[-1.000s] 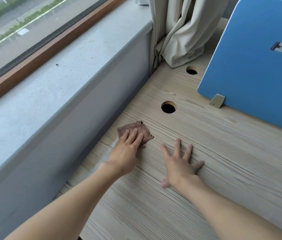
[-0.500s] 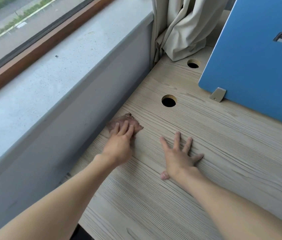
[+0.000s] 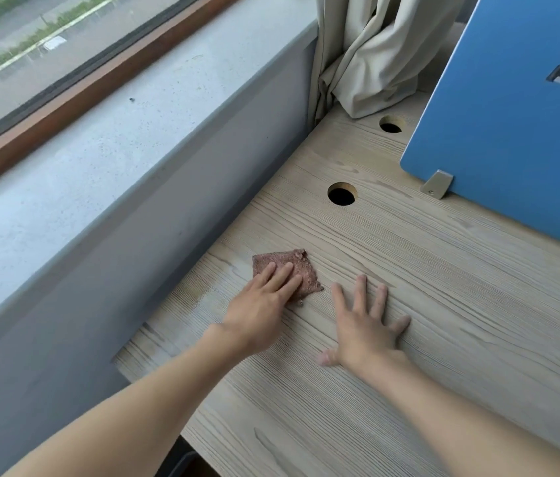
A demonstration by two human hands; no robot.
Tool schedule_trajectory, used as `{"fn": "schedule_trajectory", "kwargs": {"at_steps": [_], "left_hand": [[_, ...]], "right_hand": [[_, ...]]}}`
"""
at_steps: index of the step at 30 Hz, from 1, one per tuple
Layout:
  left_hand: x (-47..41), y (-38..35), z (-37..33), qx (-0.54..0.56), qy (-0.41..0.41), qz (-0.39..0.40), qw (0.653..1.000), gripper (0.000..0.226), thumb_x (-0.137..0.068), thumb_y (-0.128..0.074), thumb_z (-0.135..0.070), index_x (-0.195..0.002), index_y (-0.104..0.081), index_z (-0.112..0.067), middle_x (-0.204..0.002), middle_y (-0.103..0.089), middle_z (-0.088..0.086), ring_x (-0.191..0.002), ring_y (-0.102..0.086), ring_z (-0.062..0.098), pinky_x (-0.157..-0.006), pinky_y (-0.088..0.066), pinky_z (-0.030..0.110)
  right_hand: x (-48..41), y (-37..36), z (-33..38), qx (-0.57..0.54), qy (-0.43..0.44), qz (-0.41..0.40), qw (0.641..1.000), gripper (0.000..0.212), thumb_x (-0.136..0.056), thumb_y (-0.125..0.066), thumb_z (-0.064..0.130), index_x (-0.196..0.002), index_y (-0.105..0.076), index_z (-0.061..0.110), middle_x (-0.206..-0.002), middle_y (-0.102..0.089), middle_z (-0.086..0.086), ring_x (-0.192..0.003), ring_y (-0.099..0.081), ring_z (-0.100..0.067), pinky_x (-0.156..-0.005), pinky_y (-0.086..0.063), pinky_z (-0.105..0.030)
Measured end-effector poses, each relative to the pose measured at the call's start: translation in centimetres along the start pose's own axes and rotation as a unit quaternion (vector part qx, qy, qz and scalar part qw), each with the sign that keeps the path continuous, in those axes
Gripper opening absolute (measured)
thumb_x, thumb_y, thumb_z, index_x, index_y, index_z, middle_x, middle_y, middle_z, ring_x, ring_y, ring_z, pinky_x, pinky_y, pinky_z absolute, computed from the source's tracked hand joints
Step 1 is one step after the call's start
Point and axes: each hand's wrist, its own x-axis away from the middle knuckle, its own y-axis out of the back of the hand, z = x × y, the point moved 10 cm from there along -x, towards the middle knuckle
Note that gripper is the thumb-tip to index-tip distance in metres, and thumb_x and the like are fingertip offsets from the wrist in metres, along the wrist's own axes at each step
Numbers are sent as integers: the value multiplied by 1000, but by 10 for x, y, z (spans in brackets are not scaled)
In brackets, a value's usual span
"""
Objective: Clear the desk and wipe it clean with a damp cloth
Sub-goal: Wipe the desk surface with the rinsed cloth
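Observation:
A small brown cloth (image 3: 294,266) lies flat on the light wooden desk (image 3: 444,321), a short way from the grey wall on the left. My left hand (image 3: 261,304) presses straight fingers down on the cloth's near half and covers part of it. Just right of the cloth, my right hand (image 3: 364,325) lies flat on the bare desk with its fingers spread, holding nothing.
Two round cable holes (image 3: 341,194) (image 3: 391,125) are cut in the desk beyond the cloth. A blue divider panel (image 3: 512,108) on a metal foot (image 3: 438,184) stands at the right. A beige curtain (image 3: 371,53) hangs in the far corner. The grey sill (image 3: 99,149) runs along the left.
My left hand slid the cloth toward the wall, then back right and away from it. My right hand stayed flat in the same spot on the desk.

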Motion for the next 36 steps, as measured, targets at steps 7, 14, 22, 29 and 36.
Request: {"fn": "schedule_trajectory", "kwargs": {"at_steps": [7, 14, 22, 29, 36], "left_hand": [[20, -12, -17, -2, 18, 1, 1000, 83, -91, -44, -11, -159, 2, -21, -167, 8, 2, -152, 12, 29, -125, -1, 41], [11, -2, 22, 21, 81, -22, 996, 85, -89, -41, -4, -159, 3, -24, -167, 10, 1, -153, 11, 27, -125, -5, 39], [8, 15, 70, 71, 139, -37, 987, 86, -86, -37, 3, -160, -4, -25, -167, 6, -2, -153, 7, 26, -125, -9, 42], [6, 17, 92, 76, 123, -12, 989, 90, -83, -39, 4, -160, -6, -28, -167, 5, -7, -154, 5, 22, -124, -13, 38], [21, -3, 44, 34, 88, -21, 995, 90, -85, -49, -5, -160, -2, -21, -167, 8, 2, -152, 10, 32, -125, -4, 43]], "right_hand": [[1, 3, 2, 0, -9, -3, 1000, 129, -75, -80, 56, -156, 18, 33, -159, 36, -12, -146, 27, -47, -108, -11, -80], [11, 6, 17, 64, 22, -38, 997, 122, -78, -77, 56, -157, 11, 26, -162, 28, -16, -146, 25, -48, -110, -5, -78], [15, -6, 36, 68, 27, -6, 997, 132, -72, -85, 50, -155, 16, 32, -160, 27, -21, -147, 18, -52, -106, -24, -77], [13, -6, 36, 67, 20, 1, 998, 132, -72, -86, 47, -155, 16, 34, -159, 30, -20, -146, 20, -52, -106, -22, -78], [12, -3, 38, 53, 19, 3, 998, 133, -70, -88, 44, -155, 13, 37, -159, 31, -19, -146, 20, -51, -105, -21, -80]]}}
